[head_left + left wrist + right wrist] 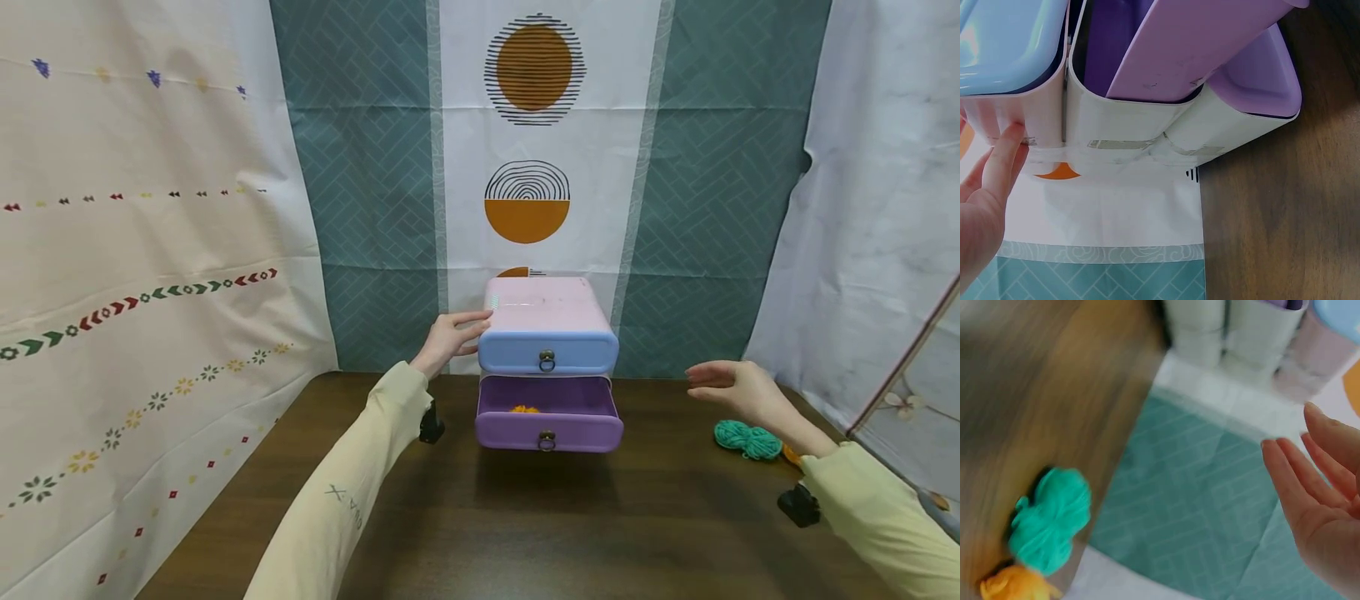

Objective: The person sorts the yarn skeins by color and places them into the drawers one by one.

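A small drawer unit with a pink top (543, 304) stands at the back of the table. Its upper blue drawer (517, 353) is closed, while the purple drawer (510, 432) below is pulled out with a bit of orange material (525, 409) inside. My left hand (448, 340) touches the unit's left side near the top; in the left wrist view its straight fingertips (1011, 134) press the pink wall. Off to the right, my right hand (738, 390) hovers with loosely extended fingers, holding nothing. In the left wrist view a lower lilac drawer (1266, 75) also shows.
On the right of the dark wooden table (525, 533) lies a green yarn skein (746, 440), with an orange yarn bundle (1016, 584) next to it. Patterned cloth (375, 192) hangs behind the unit, and pale cloths (135, 250) hang at both sides.
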A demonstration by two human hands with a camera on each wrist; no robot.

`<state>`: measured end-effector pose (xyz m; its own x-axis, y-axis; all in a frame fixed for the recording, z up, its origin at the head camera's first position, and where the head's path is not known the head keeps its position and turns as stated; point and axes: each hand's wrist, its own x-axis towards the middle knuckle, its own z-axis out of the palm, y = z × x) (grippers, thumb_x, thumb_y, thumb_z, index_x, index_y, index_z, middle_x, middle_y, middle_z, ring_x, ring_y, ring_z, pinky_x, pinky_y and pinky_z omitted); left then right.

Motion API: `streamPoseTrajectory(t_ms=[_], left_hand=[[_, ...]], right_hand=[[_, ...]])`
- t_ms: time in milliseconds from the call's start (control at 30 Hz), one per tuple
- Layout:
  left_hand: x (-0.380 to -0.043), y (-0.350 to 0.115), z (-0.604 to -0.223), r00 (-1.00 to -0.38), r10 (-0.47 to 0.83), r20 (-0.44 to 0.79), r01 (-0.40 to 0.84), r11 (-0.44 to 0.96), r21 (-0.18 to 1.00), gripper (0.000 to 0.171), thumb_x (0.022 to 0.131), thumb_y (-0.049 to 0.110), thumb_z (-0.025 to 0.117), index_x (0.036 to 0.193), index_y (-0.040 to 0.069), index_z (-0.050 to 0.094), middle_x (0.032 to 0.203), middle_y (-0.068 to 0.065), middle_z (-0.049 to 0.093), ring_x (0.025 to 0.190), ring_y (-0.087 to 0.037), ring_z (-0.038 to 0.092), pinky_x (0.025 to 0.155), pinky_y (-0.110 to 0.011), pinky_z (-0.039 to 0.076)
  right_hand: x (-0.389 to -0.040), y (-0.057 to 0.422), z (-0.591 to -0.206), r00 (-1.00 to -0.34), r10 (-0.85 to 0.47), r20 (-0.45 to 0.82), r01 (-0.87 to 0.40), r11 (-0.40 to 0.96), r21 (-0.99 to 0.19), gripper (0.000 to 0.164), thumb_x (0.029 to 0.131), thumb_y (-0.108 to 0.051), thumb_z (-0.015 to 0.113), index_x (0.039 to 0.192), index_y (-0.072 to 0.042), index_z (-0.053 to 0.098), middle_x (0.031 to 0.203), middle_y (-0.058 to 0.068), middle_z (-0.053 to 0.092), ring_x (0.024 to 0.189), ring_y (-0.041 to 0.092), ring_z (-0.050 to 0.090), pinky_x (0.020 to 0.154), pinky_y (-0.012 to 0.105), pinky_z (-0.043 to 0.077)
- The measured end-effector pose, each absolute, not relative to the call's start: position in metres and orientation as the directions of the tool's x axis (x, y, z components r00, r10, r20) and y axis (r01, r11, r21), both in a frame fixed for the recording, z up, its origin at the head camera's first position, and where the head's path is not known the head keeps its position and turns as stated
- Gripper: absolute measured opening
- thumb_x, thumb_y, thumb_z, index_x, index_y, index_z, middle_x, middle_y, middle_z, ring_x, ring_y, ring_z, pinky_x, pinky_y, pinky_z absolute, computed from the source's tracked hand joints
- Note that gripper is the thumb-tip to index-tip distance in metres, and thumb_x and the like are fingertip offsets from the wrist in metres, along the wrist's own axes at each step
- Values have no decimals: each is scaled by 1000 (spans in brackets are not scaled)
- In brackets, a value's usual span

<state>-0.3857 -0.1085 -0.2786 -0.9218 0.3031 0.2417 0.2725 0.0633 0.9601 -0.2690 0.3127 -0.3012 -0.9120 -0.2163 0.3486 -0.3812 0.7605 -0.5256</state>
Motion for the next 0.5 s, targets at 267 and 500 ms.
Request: streamPoseTrajectory(t_ms=[267, 500], left_hand=[[-390, -107, -282, -917, 290, 274, 302, 57, 952, 34, 86, 20, 64, 119, 10, 62, 120, -7, 54, 95, -20, 58, 75, -34, 51], [-389, -107, -282, -923, 280, 262, 294, 76, 953, 34, 86, 21, 64, 118, 11, 63, 120, -6, 54, 94, -19, 59, 74, -33, 51]], right_hand=[[-273, 349, -321, -925, -155, 347, -310, 835, -455, 58, 86, -32, 63, 125, 8, 47, 116, 30, 50, 99, 44, 50, 73, 52, 45], [-276, 376, -336, -953, -54, 297, -184, 884, -430, 79, 85, -39, 63, 129, 19, 31, 123, 43, 31, 106, 56, 31, 79, 64, 33]])
